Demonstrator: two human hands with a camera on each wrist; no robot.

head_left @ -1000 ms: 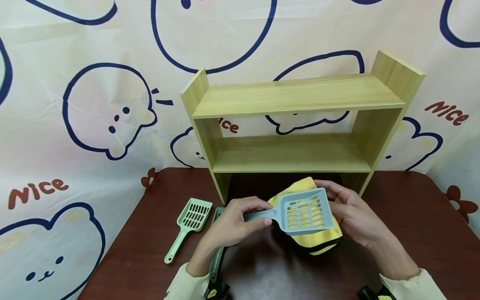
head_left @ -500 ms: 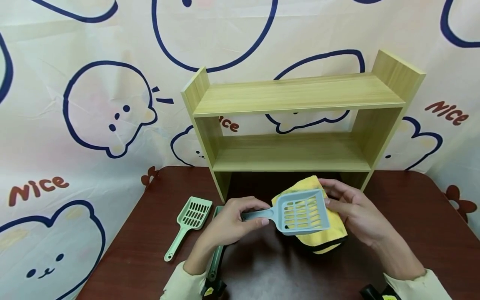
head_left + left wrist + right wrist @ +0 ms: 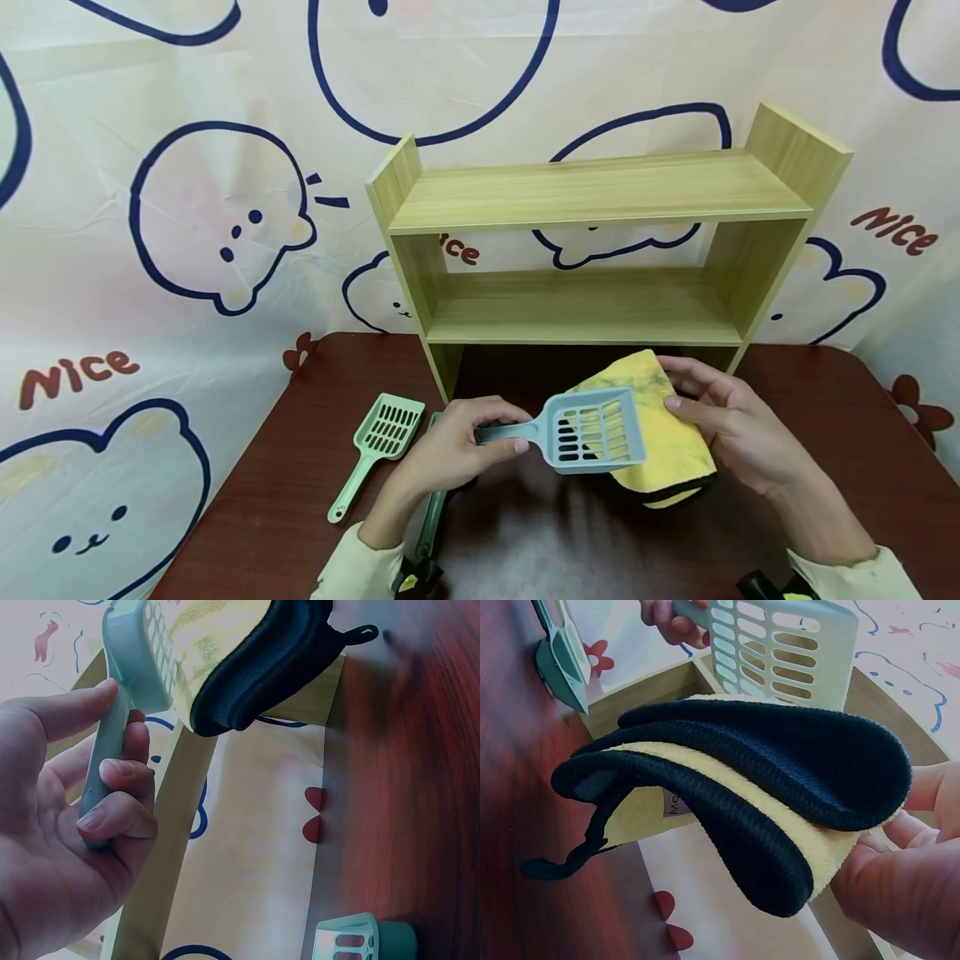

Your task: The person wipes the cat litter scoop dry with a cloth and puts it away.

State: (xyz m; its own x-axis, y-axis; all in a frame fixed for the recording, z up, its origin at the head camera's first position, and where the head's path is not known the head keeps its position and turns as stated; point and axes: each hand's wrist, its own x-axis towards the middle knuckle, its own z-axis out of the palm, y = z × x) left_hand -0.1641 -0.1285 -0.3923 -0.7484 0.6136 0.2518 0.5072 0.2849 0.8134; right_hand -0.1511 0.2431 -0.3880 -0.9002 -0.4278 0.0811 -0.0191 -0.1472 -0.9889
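A blue-grey slotted litter scoop (image 3: 592, 429) is held by its handle in my left hand (image 3: 468, 442), fingers curled round it in the left wrist view. My right hand (image 3: 738, 421) pinches a folded yellow cloth (image 3: 667, 442) with black edging by its right side. In the head view the scoop's head overlaps the cloth's left part; whether they touch I cannot tell. The right wrist view shows the cloth's black-trimmed folds (image 3: 780, 765) and a hanging loop (image 3: 562, 862). A light green litter scoop (image 3: 386, 429) lies on the table, beside a darker green one (image 3: 431, 521) mostly hidden by my left arm.
A pale wooden two-tier shelf (image 3: 585, 329) stands at the back of the dark brown table (image 3: 555, 550), behind both hands. Behind it hangs a white backdrop (image 3: 225, 350) with cartoon bears. The scoops on the table lie left of the shelf's front.
The yellow cloth and my right hand have moved to the right. My left hand and the blue-grey scoop have shifted slightly left, so less of the cloth lies behind the scoop.
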